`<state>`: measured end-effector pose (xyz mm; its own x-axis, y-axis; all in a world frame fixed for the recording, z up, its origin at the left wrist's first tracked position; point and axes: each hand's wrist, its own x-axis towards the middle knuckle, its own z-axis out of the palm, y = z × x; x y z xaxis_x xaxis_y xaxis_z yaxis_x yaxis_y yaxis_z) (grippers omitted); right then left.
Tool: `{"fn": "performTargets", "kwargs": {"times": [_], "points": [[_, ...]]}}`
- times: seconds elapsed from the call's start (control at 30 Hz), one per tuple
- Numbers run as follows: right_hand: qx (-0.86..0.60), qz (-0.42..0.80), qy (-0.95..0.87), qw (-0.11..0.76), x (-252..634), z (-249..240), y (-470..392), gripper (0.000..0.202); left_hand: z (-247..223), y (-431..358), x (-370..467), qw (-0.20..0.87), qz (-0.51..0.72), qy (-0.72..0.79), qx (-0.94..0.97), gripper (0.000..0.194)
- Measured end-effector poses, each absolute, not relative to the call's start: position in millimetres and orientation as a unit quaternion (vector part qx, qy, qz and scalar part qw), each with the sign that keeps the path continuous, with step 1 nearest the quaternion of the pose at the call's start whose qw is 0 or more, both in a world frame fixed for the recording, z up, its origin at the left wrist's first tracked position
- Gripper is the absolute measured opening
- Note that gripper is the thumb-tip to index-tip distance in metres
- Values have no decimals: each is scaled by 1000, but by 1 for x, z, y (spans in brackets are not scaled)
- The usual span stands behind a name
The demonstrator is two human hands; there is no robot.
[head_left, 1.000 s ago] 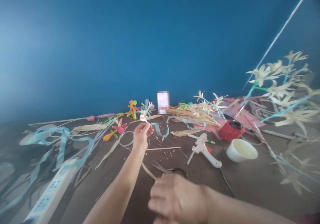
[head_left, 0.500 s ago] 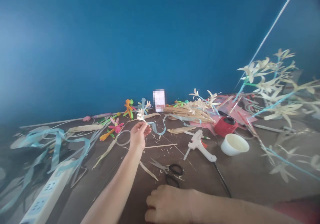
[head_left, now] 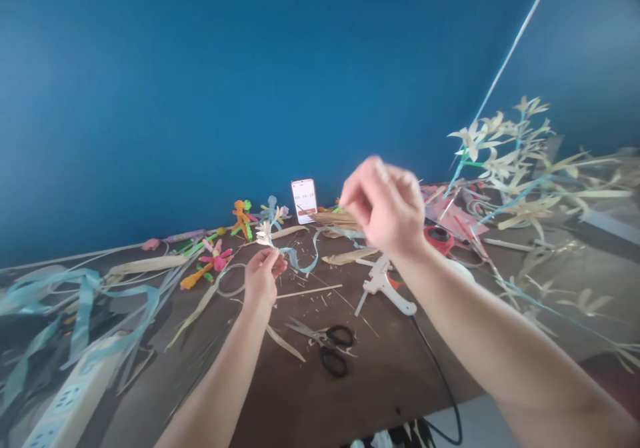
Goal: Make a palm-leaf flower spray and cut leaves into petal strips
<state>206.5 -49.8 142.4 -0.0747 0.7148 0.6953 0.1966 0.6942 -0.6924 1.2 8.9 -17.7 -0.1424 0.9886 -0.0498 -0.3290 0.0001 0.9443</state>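
Note:
My left hand [head_left: 261, 276] pinches a small cream flower [head_left: 265, 232] by its base, petals pointing up, over the middle of the table. My right hand [head_left: 385, 205] is raised in front of a bundle of dry, straw-coloured strips [head_left: 334, 219], with its fingers curled closed and slightly blurred. Whether anything is between those fingers is hidden. Below it lies a white glue gun [head_left: 384, 287] with a black cord. Black-handled scissors [head_left: 327, 343] rest partly open nearer to me, and a thin stick [head_left: 310, 291] lies between the hands.
A phone [head_left: 304, 201] stands against the blue wall. Pipe-cleaner figures [head_left: 216, 259], blue ribbons [head_left: 83, 308] and a power strip [head_left: 70, 395] are at left. Cream flower branches [head_left: 500, 145] spread at right, near a red roll [head_left: 440, 241]. My forearm mostly covers a white cup [head_left: 464, 273].
My right hand has risen from the table's front edge to above the glue gun. My left hand still holds the flower. The view has shifted slightly right.

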Motion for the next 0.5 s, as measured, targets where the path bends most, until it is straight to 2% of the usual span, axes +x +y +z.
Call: {"fn": "performTargets", "kwargs": {"times": [0.1,0.17,0.3,0.37,0.5], "points": [[-357,225,-649,633,221,149,-28,51,-20,9,3,546,607,449,363,21],[-387,264,-659,588,218,136,-21,45,-19,7,6,553,602,447,363,21],[-446,350,-713,412,190,75,-20,28,-18,-2,15,591,560,421,400,19],[-458,348,-709,408,175,42,-21,26,-18,-8,18,609,532,405,426,19],[-451,433,-674,394,164,-2,-20,29,-20,-15,20,632,478,409,454,20]]}}
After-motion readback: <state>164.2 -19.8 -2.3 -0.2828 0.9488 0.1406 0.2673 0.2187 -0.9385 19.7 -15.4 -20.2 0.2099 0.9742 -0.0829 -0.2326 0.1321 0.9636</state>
